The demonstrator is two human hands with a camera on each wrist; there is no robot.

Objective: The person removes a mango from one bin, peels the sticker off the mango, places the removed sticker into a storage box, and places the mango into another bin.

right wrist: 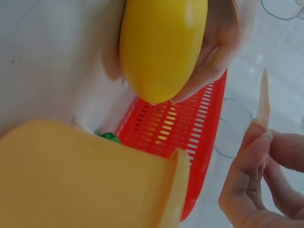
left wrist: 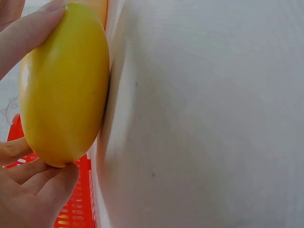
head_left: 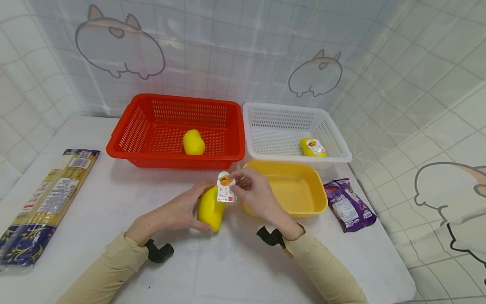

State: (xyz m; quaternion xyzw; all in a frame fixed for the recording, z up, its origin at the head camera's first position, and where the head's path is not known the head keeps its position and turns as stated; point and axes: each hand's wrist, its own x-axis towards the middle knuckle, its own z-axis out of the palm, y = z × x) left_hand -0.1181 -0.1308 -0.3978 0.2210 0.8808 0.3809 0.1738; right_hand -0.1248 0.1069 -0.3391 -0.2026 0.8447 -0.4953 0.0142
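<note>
My left hand (head_left: 176,212) grips a plain yellow mango (head_left: 210,213) on the white table, thumb at the near end and fingers at the far end. The left wrist view shows the mango's smooth side (left wrist: 66,90) between the thumb and fingertips. Just to the right, my right hand (head_left: 257,193) pinches a white label sticker (head_left: 226,194) with a mango picture and print on it. From the head, the label overlaps the mango's upper right side. Seen edge-on in the right wrist view, the sticker (right wrist: 264,102) stands up from thumb and forefinger, apart from the fruit.
Behind the hands, a red basket (head_left: 178,161) holds one unlabelled mango (head_left: 193,142). Beside it, a white basket (head_left: 296,159) holds a labelled mango (head_left: 306,147). A yellow tub (head_left: 294,192) stands by the right hand, with a purple packet (head_left: 349,207) further right. A long noodle pack (head_left: 57,198) lies left.
</note>
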